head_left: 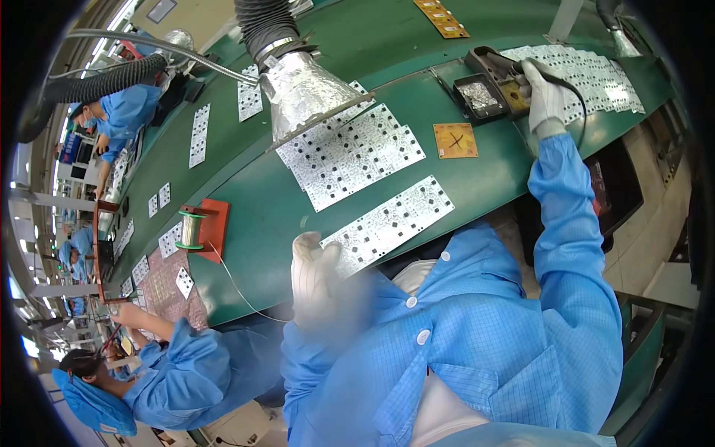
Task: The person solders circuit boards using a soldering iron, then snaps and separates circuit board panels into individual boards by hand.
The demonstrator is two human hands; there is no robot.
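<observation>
My left hand, in a white glove, is closed at the left end of a long white circuit board near the bench's front edge. Solder wire runs from a spool on a red stand to the heel of this hand; the fingers partly hide what they hold. Farther right, my gloved right hand is closed around the handle of a soldering iron at its holder. The iron's black cable loops over that wrist.
Overlapping white boards lie under a foil-wrapped fume duct; more boards spread at the far right. A yellow board sits beside a black tray. At left, a co-worker in blue works at the same bench.
</observation>
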